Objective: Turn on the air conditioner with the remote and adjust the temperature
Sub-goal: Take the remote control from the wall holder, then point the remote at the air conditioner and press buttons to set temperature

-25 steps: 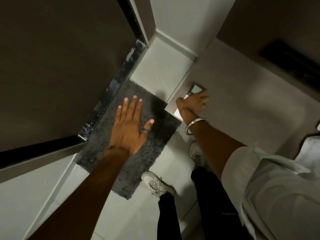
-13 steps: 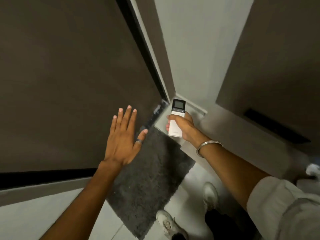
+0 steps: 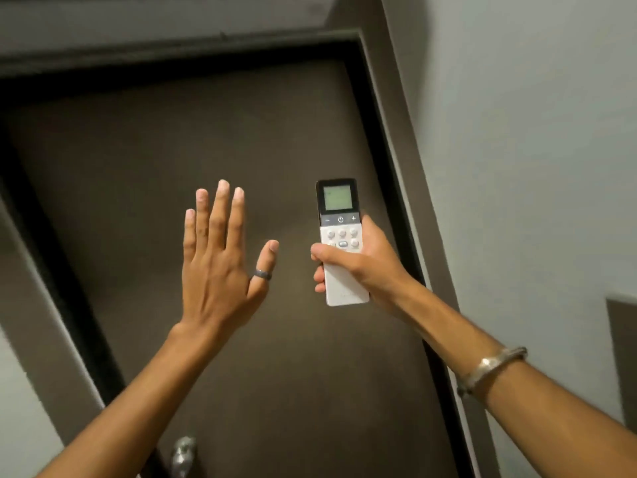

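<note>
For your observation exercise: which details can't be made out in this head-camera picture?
- Remote screen: too faint and small to read.
- Its middle buttons: partly hidden under the right hand's thumb.
- Air conditioner: nowhere in the head view.
- Door handle: blurred, cut off by the bottom edge.

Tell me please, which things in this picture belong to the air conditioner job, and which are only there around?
Belong to the job:
- remote, its screen facing the camera
- right hand, gripping the remote
- power button, between minus and plus

Only there:
- left hand, open and empty
- ring on its thumb
- bracelet
- dark door
- door handle

No air conditioner is in view.
</note>
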